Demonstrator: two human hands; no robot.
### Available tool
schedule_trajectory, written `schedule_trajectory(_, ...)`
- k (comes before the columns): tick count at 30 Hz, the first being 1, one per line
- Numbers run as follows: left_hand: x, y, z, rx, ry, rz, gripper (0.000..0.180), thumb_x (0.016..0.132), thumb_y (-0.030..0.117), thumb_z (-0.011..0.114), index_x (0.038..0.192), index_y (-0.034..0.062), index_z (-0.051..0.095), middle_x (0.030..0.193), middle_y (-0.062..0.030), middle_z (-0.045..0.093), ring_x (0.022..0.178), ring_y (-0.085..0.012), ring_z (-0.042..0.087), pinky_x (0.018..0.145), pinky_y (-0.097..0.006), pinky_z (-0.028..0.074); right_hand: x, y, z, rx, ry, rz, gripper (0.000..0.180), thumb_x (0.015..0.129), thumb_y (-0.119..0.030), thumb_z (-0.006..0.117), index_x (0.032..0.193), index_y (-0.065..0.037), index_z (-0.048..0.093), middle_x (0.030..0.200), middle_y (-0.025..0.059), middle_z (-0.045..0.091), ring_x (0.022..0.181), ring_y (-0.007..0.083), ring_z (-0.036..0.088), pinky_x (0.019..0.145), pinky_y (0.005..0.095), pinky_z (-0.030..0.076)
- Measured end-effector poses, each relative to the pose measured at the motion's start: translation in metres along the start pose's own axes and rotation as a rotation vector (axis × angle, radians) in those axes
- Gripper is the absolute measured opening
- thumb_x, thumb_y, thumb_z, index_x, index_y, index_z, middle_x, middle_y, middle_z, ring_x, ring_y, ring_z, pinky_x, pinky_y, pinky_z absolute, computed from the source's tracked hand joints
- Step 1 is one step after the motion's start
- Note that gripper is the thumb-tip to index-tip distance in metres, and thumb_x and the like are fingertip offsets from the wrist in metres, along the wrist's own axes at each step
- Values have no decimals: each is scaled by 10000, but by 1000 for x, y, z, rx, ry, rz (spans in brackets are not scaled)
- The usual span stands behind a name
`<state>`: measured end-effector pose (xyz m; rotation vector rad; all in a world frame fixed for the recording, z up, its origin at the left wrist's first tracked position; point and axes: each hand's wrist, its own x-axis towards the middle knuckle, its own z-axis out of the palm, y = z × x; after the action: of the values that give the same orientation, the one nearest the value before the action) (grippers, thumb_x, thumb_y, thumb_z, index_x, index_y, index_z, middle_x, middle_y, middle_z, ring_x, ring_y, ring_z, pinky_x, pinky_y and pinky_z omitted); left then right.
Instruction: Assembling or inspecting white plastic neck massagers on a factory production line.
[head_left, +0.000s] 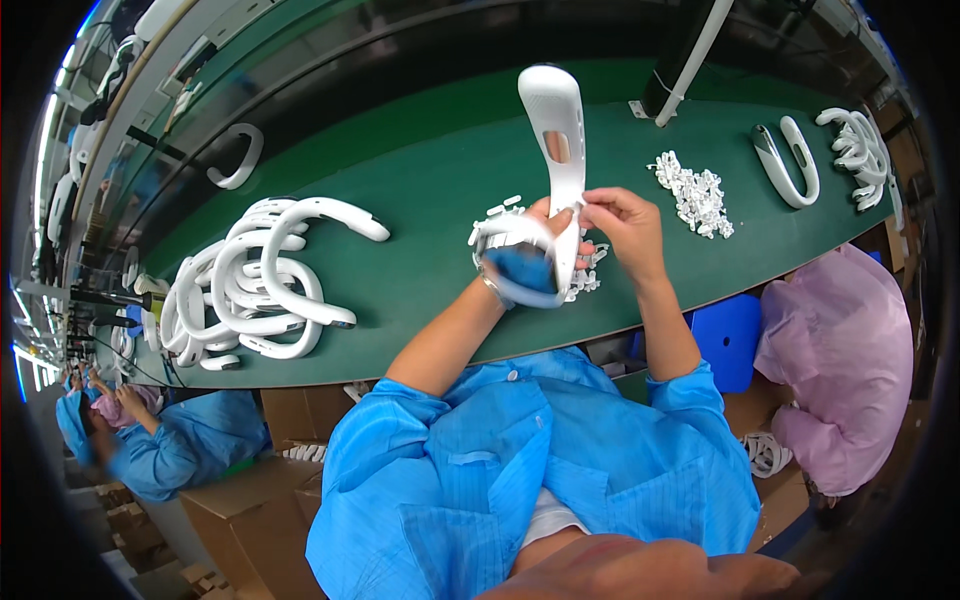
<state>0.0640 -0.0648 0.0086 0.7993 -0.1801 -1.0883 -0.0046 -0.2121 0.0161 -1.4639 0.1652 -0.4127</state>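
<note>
grasps a long curved white plastic band (550, 100) with the left fingers (561, 221), closed around its narrow middle. points its broad, rounded, slotted end up and away beyond those fingers; holds its near end just below them, blurred, with a dark blue patch (522, 272) too unclear to make out. brings the right fingers (608, 200) to the band's right edge, bent together, just beside the left fingers; cannot tell whether they pinch a small part or only touch the band. wears a shiny metal wristband (492, 288) behind the left fingers, and a bright blue cloth jacket (620, 480) nearer than both hands.

works over a smooth green worktop (420, 280) beneath the fingers. has small white plastic parts (580, 287) scattered under and around the left fingers, and a larger loose heap of tiny white plastic pieces (697, 195) near the right fingers, to their right. farther right, shows a white u-shaped band with a glossy grey arm (808, 170), then a cluster of white curved loops (860, 150). well left of the left fingers, shows a tangled pile of white u-shaped plastic bands with dark tips (325, 207) and, beyond it, a lone white plastic arc (253, 160).
</note>
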Motion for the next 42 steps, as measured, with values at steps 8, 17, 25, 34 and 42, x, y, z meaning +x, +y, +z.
schedule_trajectory(8, 3, -7, -25, 39, 36, -1, 313, 913, 194, 542, 1141, 24, 411, 961, -86, 555, 717, -161, 616, 613, -300, 571, 6, 2, 12, -12, -23, 133, 140, 799, 8, 604, 925, 62, 633, 735, 76, 642, 667, 102, 607, 642, 220, 497)
schedule_trajectory(17, -20, -4, -4, 127, 18, 242, 431, 831, -8, 486, 1230, 49, 334, 986, -92, 521, 714, -157, 590, 609, -324, 560, -15, -5, 24, -209, 9, -146, 125, 746, 28, 652, 869, 15, 673, 870, 67, 633, 742, 117, 608, 649, 216, 487)
schedule_trajectory(25, -27, -9, 9, 373, 45, 433, 390, 909, 145, 485, 1252, 33, 338, 874, -63, 540, 632, -97, 550, 553, -246, 494, -35, -17, 37, -421, 84, -367, 114, 768, 49, 640, 870, 2, 662, 849, 55, 634, 796, 133, 589, 709, 243, 469)
schedule_trajectory(34, -36, -9, 16, 528, 52, 557, 371, 951, 218, 441, 1258, 27, 356, 827, -52, 549, 632, -87, 544, 555, -234, 483, -35, -15, 22, 180, 29, 42, 326, 762, -42, 699, 1059, -5, 569, 963, 53, 600, 888, 132, 562, 779, 270, 468)
schedule_trajectory(42, -28, -20, 11, 591, 84, 657, 388, 937, 139, 441, 1294, 2, 371, 1050, -82, 541, 883, -122, 535, 768, -257, 443, -41, 20, 15, 616, -7, 289, 309, 772, -71, 695, 1050, -83, 562, 865, 45, 593, 697, 148, 558, 505, 268, 434)
